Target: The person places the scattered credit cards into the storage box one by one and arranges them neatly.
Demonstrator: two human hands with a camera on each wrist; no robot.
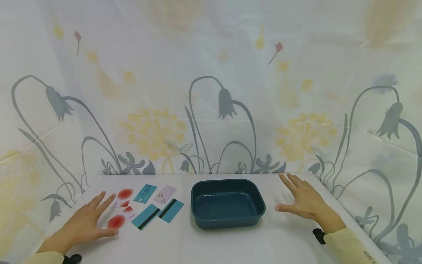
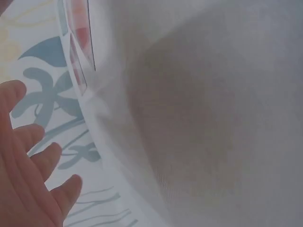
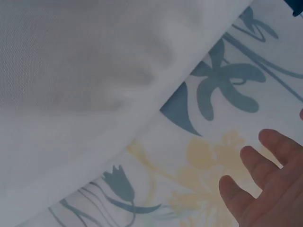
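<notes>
My left hand hovers with spread fingers at the left of the table, nearest to two cards with red fruit pictures. Beyond them lie a blue VIP card, a pale flowered card and two blue cards with black stripes. A dark blue rectangular tray sits mid-table with nothing in it. To its right my right hand is held with fingers spread, apart from the tray. In both wrist views the fingers hold nothing.
White cloth covers the table. Behind it and along both sides hangs a pale curtain printed with grey and yellow flowers. A dark band is worn on the right wrist.
</notes>
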